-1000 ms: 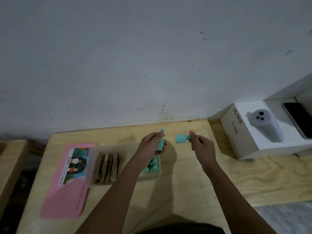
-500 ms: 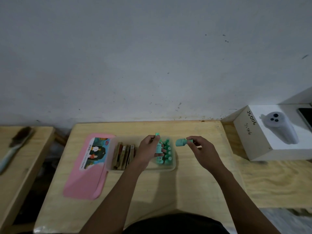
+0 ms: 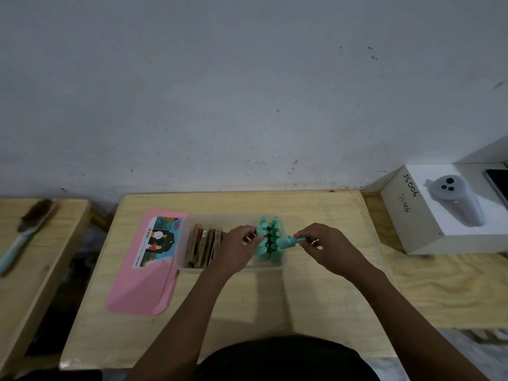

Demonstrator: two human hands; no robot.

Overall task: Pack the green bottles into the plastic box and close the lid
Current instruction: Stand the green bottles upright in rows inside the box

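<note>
Green bottles (image 3: 268, 237) stand upright in two rows at the right end of the plastic box (image 3: 233, 266); roughly ten caps are countable, the exact number unclear where the rows overlap and the left hand covers part of them. One more green bottle (image 3: 288, 241), the held bottle, lies tilted almost horizontal above the box's right end, its wide base toward the rows, pinched by its narrow cap end in the fingers of the right hand (image 3: 328, 250). Left hand (image 3: 236, 250) is curled over the box middle, fingertips closed on one bottle at the near-left of the rows. Left part of the box holds one group of brown flat packets (image 3: 204, 247) standing on edge, about five; count uncertain. One pink lid (image 3: 148, 268) lies flat on the wooden table (image 3: 247, 312) just left of the box, touching its left wall, printed label up. One brush (image 3: 26, 232) lies on the separate bench at far left. One white carton (image 3: 450, 215) sits to the right, marked "JS006". Versus half a second ago: both hands are lower and closer to the rows, and the right hand's bottle has moved from beside the box to over its right end. Lid position on the table unchanged.
</note>
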